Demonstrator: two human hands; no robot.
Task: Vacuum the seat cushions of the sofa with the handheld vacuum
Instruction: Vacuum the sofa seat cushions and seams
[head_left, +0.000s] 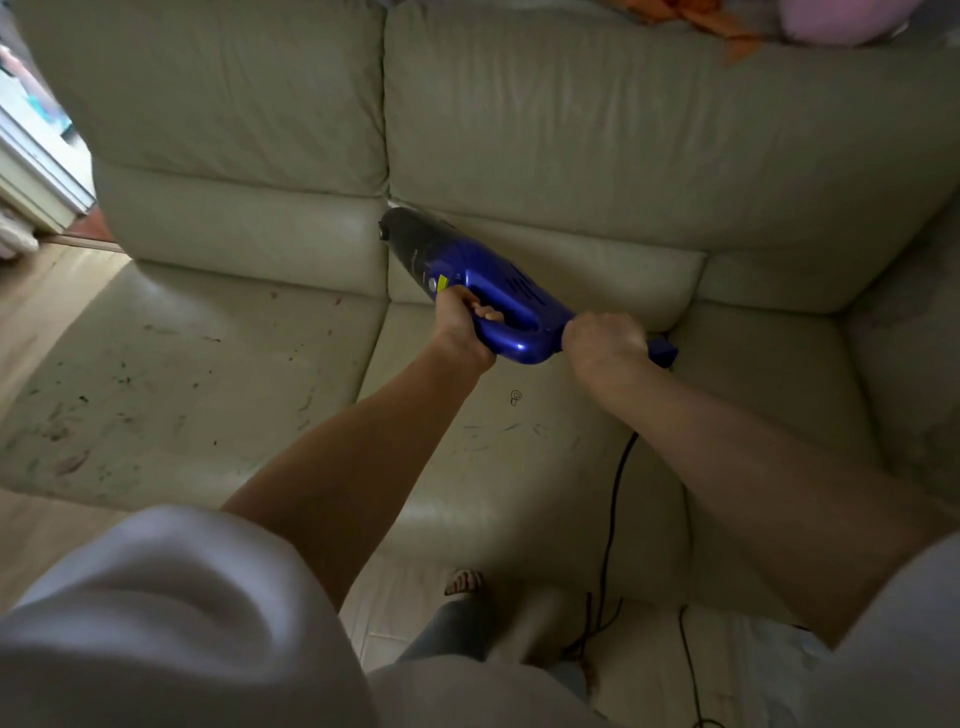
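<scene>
Head view, looking down at a pale sofa (571, 130) with two seat cushions side by side

Blue handheld vacuum (483, 283) up in the air, over the back part of the right seat cushion (519, 441), close to the gap between the two cushions

Dark nose of the vacuum pointing up and away toward the sofa back, not down at the seat, not touching any cushion

Left hand (462, 327) wrapped round the front of the loop handle, fingers curled through the hole

Right hand (605, 338) closed round the back end of the vacuum, close to where the black cord (618, 499) seems to come out

Cord hanging down over the front of the right cushion to the pale floor (31, 312)

Left seat cushion (182, 389) full of little dark bits and red and green marks, so most likely not cleaned yet

Right seat cushion with a few green marks and one small dark squiggle, so most likely not done either

Marks maybe pen, maybe crumbs, too blurry to tell

Best guess: job just at the start, with both cushions left to do

Orange and pink things (779, 21) on top of the sofa back, too blurry to name
</scene>
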